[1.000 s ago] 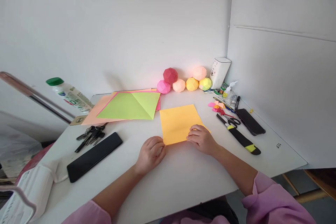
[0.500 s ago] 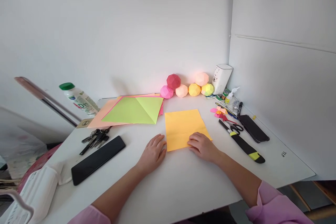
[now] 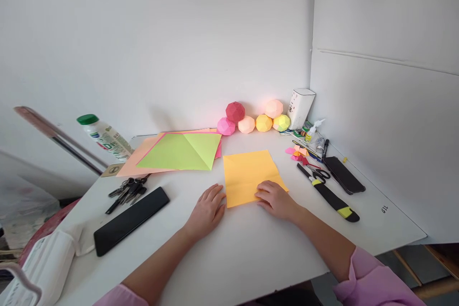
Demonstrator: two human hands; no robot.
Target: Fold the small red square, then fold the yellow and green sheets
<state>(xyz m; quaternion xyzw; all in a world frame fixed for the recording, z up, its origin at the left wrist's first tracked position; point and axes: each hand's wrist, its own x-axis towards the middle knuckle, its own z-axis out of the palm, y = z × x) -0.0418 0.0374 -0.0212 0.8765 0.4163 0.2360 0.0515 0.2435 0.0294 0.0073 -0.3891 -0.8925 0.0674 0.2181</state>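
A yellow-orange sheet of paper (image 3: 244, 172) with faint crease lines lies flat on the white table (image 3: 229, 253). My right hand (image 3: 274, 198) rests on the sheet's near right part, fingers laid out flat. Just left of the sheet, my left hand (image 3: 206, 210) lies palm down on the table, its fingertips by the paper's left edge. Neither hand grips anything. Farther left sits a stack of coloured sheets, topped by a creased lime-green sheet (image 3: 179, 150).
Faceted paper balls (image 3: 235, 112) stand along the wall beside a white box (image 3: 301, 107). On the right are a utility knife (image 3: 333, 201), scissors (image 3: 321, 174), a dark phone (image 3: 346, 176) and a glue bottle (image 3: 311, 131). Keys (image 3: 127, 191), a black phone (image 3: 132, 220) and a bottle (image 3: 103, 136) lie left.
The view has shifted slightly, so everything sits a little farther left in it. Both hands and the yellow-orange sheet keep their places.
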